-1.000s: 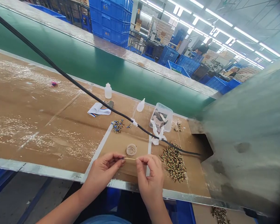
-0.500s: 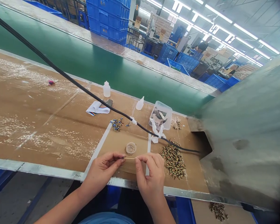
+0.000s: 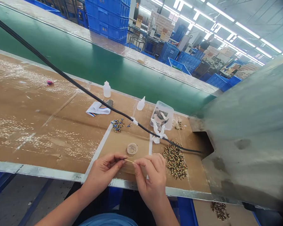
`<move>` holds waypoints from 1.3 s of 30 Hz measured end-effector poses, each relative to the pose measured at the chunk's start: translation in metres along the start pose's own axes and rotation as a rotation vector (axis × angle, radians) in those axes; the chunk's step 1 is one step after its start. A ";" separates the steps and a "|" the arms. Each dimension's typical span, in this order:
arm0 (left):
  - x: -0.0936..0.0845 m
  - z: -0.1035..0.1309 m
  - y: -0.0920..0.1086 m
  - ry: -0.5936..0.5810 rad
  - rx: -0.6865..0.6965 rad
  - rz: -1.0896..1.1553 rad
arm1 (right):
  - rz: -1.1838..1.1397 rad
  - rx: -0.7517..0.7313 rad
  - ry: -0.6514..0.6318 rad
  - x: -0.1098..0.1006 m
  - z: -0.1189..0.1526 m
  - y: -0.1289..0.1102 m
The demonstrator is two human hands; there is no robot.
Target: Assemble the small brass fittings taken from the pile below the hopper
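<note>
My left hand pinches something small and dark near the bench's front edge; the fingers mostly hide it. My right hand grips the right end of a thin, light stick, whose left end meets the small piece at my left fingertips. Just beyond the fingers sits a small round clear cup. To the right of my right hand lies a large pile of small black-and-yellow parts. A smaller pile of blue-and-yellow parts lies farther back on the cardboard.
A black cable crosses diagonally above the bench. Behind stand two white bottles and a clear box with cloth. A folded striped strip lies left. A metal panel rises at right, a green belt runs behind.
The right end of the stick has dipped slightly, with my right fingertips a little lower and farther left. My left hand has hardly moved. The view has shifted slightly.
</note>
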State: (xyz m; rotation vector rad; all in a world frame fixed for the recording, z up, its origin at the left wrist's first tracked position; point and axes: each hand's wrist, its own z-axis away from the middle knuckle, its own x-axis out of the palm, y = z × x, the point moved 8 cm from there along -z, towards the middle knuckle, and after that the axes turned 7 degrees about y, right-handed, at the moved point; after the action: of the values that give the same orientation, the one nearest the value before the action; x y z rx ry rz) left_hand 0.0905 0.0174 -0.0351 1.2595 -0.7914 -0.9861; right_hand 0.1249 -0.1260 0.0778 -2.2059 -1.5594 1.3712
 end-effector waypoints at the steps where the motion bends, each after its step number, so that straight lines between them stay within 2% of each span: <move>1: 0.000 0.000 0.000 0.003 0.000 0.002 | -0.008 0.019 0.005 -0.001 0.000 0.003; 7: 0.001 0.001 -0.002 -0.007 -0.004 0.034 | -0.002 0.162 0.076 -0.006 -0.001 0.023; 12: 0.002 0.001 -0.004 -0.018 -0.004 0.045 | 0.136 0.144 0.075 -0.002 -0.003 0.032; 22: 0.002 0.001 -0.002 -0.010 -0.010 0.072 | 0.152 0.156 -0.033 0.012 -0.002 0.042; 27: 0.001 0.001 -0.003 -0.001 -0.008 0.044 | 0.129 0.263 -0.050 -0.003 0.004 0.069; 31: 0.002 0.000 -0.004 -0.010 0.004 -0.024 | 0.183 0.329 -0.181 -0.007 0.014 0.088; 34: 0.001 -0.001 -0.005 -0.009 0.011 -0.031 | 0.175 0.308 -0.260 -0.002 0.018 0.085; 39: 0.002 0.000 -0.006 -0.021 0.015 -0.055 | 0.132 0.220 -0.319 0.010 0.018 0.068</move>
State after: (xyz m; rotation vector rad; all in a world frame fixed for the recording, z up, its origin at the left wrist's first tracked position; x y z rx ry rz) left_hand 0.0907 0.0156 -0.0409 1.2919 -0.7854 -1.0408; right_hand 0.1601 -0.1564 0.0234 -2.0666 -1.2852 1.9120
